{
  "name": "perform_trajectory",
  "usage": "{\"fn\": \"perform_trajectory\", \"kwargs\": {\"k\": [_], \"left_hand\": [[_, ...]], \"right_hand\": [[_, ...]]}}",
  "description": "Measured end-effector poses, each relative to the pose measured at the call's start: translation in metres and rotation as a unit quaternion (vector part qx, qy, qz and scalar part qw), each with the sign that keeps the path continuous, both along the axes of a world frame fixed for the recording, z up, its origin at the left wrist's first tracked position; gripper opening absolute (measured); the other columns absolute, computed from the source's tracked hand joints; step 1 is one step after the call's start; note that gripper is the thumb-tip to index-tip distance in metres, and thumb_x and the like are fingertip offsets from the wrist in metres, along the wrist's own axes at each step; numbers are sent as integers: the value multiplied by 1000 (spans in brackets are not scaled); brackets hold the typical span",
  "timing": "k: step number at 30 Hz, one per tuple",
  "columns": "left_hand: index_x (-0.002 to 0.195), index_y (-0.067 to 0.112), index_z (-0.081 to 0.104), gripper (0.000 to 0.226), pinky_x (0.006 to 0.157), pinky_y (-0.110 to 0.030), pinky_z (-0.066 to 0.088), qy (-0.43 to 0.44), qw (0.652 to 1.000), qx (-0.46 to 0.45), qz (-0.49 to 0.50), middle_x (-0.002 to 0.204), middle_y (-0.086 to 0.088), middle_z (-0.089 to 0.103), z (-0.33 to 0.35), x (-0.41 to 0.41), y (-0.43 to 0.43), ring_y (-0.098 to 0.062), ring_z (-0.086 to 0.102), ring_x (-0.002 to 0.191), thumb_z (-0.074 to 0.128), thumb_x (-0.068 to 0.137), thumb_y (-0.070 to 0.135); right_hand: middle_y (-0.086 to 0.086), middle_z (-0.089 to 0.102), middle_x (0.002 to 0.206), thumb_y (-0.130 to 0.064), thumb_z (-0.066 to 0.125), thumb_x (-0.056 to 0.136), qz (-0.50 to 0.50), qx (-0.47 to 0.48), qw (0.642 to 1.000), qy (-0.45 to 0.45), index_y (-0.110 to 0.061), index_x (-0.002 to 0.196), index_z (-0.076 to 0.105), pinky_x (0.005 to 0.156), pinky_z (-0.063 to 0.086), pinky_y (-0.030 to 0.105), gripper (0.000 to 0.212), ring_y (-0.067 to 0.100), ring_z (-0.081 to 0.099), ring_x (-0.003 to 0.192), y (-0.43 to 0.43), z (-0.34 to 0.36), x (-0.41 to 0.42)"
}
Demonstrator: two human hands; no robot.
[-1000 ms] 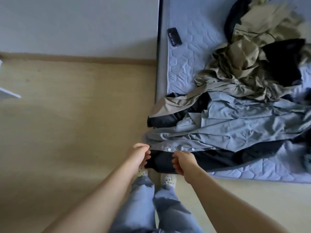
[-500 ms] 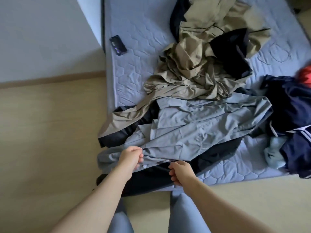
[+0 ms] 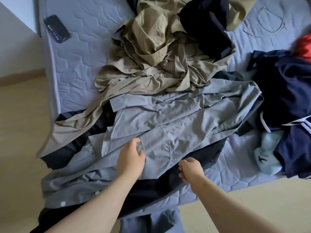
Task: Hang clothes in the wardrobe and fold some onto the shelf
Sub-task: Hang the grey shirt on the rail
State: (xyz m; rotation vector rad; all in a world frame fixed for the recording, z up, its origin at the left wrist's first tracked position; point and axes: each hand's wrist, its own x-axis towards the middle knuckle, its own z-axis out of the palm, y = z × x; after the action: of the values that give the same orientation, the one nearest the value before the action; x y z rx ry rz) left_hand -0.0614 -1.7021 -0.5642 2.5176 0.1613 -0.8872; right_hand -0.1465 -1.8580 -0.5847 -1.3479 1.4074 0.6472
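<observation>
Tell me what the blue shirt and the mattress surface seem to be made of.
Blue shirt: thin woven cloth, probably cotton or a blend, matte, with fine creases and stitched seams. Mattress: quilted fabric cover, slight sheen, stitched in a hexagon-like pattern.

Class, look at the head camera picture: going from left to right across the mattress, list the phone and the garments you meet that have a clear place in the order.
Phone → khaki garment → navy garment with white stripes → red item, at the right edge.
</observation>
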Motion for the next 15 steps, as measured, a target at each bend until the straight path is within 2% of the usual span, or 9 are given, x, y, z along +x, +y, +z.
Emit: {"fn": "perform_trajectory", "kwargs": {"k": [2,3,5,7,9,11,12,13,15], "left_hand": [[136,25,36,46,96,-35,38,-84,989,34,-114,139,2,37,-24,8,-11,-21,40,124,50,91,25],[140,26,30,54,102,-35,34,-104,980,50,-165,146,2,28,-35,12,-16,-20,31,132,51,91,29],[145,30,15,65,110,-37,23,-90,967,71,-228,153,5,6,-52,20,-28,-19,13,141,50,90,38],[145,36,10,69,110,-41,21,-65,963,70,-252,153,9,-5,-71,25,-42,-20,6,141,51,89,41],[140,39,25,60,103,-38,29,-83,957,67,-268,152,6,6,-84,29,-55,-22,20,135,54,89,31],[125,34,50,42,89,-33,38,-93,970,34,-224,137,0,37,-92,32,-63,-24,42,118,51,89,15],[118,30,58,36,83,-32,41,-76,978,11,-193,124,-2,49,-94,33,-64,-25,49,109,48,89,10],[113,27,62,34,79,-32,42,-58,982,-3,-182,114,-3,55,-95,32,-63,-26,53,103,46,90,8],[110,24,65,31,76,-27,41,-31,976,-9,-215,108,-4,59,-93,30,-56,-24,55,99,45,92,8]], "right_hand": [[6,51,84,-19,44,88,-3,-57,998,-12,-15,89,49,60,37,29,7,18,45,63,-19,-20,6],[8,52,103,-25,48,89,-15,-87,996,-16,-17,108,49,66,40,31,21,20,49,74,-29,-29,9],[6,33,141,-35,56,86,-45,-161,986,-15,-24,141,29,87,40,38,62,29,47,111,-48,-41,17],[3,18,151,-35,63,82,-55,-228,971,-43,-28,147,17,102,32,40,80,31,35,130,-64,-53,26],[3,23,149,-24,64,81,-42,-254,963,-72,-31,146,18,99,36,38,80,32,39,125,-75,-62,35],[3,44,128,-8,57,82,-22,-232,966,-109,-33,140,26,72,46,27,70,23,54,94,-81,-70,39],[-1,50,112,-3,51,83,-9,-211,970,-117,-33,136,32,58,43,23,63,15,53,79,-81,-72,40],[-4,52,102,-1,46,84,5,-196,974,-114,-31,132,37,52,39,21,58,10,50,71,-80,-74,40],[0,58,104,-1,44,84,62,-199,974,-93,-23,125,51,62,39,20,47,10,49,76,-75,-77,37]]}}
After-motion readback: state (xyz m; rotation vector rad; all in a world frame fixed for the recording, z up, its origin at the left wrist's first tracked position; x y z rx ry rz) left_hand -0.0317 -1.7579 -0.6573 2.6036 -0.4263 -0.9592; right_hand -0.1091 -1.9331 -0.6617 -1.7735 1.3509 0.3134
